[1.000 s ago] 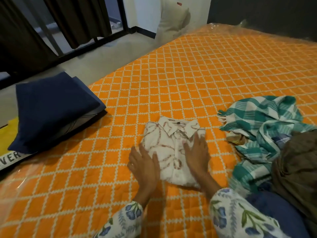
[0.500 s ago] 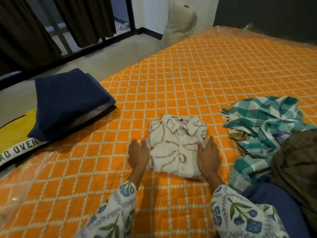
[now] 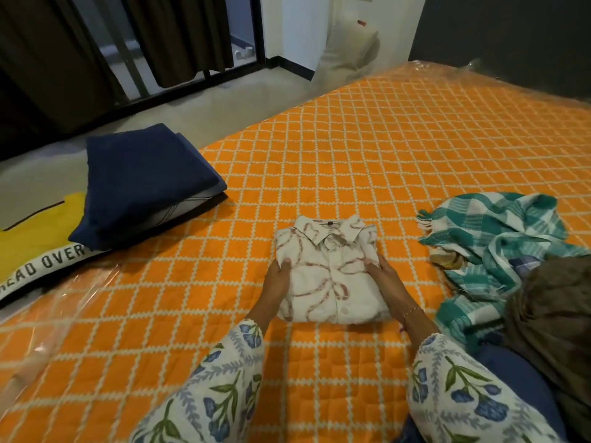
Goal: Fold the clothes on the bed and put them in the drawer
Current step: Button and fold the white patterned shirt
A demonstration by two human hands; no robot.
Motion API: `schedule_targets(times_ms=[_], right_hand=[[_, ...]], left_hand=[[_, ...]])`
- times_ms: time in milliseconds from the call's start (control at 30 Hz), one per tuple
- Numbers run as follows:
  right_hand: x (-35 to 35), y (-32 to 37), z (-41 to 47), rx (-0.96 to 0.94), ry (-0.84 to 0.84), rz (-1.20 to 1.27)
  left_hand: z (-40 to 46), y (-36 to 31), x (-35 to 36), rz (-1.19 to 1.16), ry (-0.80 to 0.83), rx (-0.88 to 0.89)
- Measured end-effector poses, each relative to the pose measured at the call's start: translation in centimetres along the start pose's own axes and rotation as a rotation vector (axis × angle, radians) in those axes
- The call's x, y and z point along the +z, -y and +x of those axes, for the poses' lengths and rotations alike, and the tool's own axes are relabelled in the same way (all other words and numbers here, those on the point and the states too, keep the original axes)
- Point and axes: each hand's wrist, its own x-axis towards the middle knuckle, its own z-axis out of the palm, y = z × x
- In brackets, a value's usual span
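Lettering "OVER" is showing on the yellow garment (image 3: pixel 30 247); I am gripping the folded printed shirt (image 3: pixel 329 276) between my left hand (image 3: pixel 277 280) and right hand (image 3: pixel 388 284) on the orange quilt (image 3: pixel 351 161).

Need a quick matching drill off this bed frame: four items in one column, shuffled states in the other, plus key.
Items:
1. white patterned shirt
2. navy folded cloth
3. teal checked cloth
4. yellow printed item

States:
A. crumpled, unfolded, at right
B. folded, gripped at both sides by left hand and right hand
C. partly under the navy pile
D. folded, stacked at the bed's left edge

Pairs: 1-B, 2-D, 3-A, 4-C
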Motion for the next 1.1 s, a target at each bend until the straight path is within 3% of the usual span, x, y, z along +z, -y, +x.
schedule_targets(times_ms=[133,333,567,900,1100], right_hand=[[0.8,-0.4,0.4,-0.024,0.069,-0.039],[5.2,-0.2,0.3,-0.021,0.185,-0.051],[14.1,0.8,-1.1,-0.055,0.348,-0.126],[33.3,0.8,-4.1,-0.128,0.63,-0.186],[40.5,-1.5,-4.4,-0.065,0.702,-0.351]], left_hand=[[-1.7,0.4,-1.3,-0.297,0.06,-0.068],[-4.2,0.9,-5.8,-0.446,-0.032,-0.071],[-8.2,2.3,-13.7,-0.494,-0.241,0.023],[-14.7,5.8,-29.8,-0.478,-0.586,0.162],[-14.2,10.5,-36.8,-0.316,-0.8,-0.036]])
